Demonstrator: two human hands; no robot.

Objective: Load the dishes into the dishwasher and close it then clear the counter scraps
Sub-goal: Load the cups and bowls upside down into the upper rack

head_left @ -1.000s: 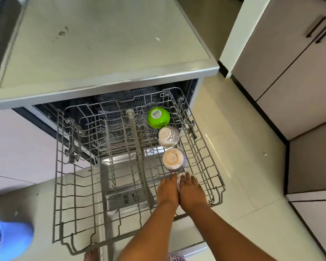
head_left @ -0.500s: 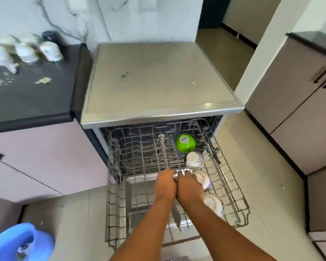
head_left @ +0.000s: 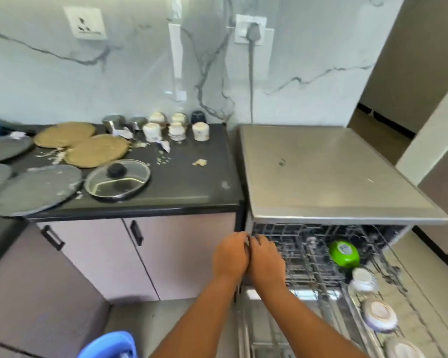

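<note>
Steel rack (head_left: 321, 259) carries bowls right of my fingers; whether left hand (head_left: 230, 255) and right hand (head_left: 265, 259) hold anything, I cannot tell. Loading continues: next fetch cups (head_left: 176, 129) from the table (head_left: 192, 182).

The pulled-out dishwasher rack (head_left: 321, 267) juts across the floor, its right side filled by a row of upturned bowls: a green bowl (head_left: 344, 254) at the back, then a white cup (head_left: 362, 280) and two patterned bowls (head_left: 379, 315) toward the front. The rack's left half is bare wire, open from above. The dishwasher's steel top (head_left: 329, 171) overhangs the rack's rear. On the black counter (head_left: 192, 182), a glass pot lid (head_left: 118, 180), grey plates (head_left: 34, 189) and woven mats (head_left: 96, 149) crowd the left; cups (head_left: 176, 130) line the back wall. A bare strip with scattered scraps (head_left: 199, 162) lies at the counter's right end. A blue bucket (head_left: 109, 344) stands on the floor below.
</note>
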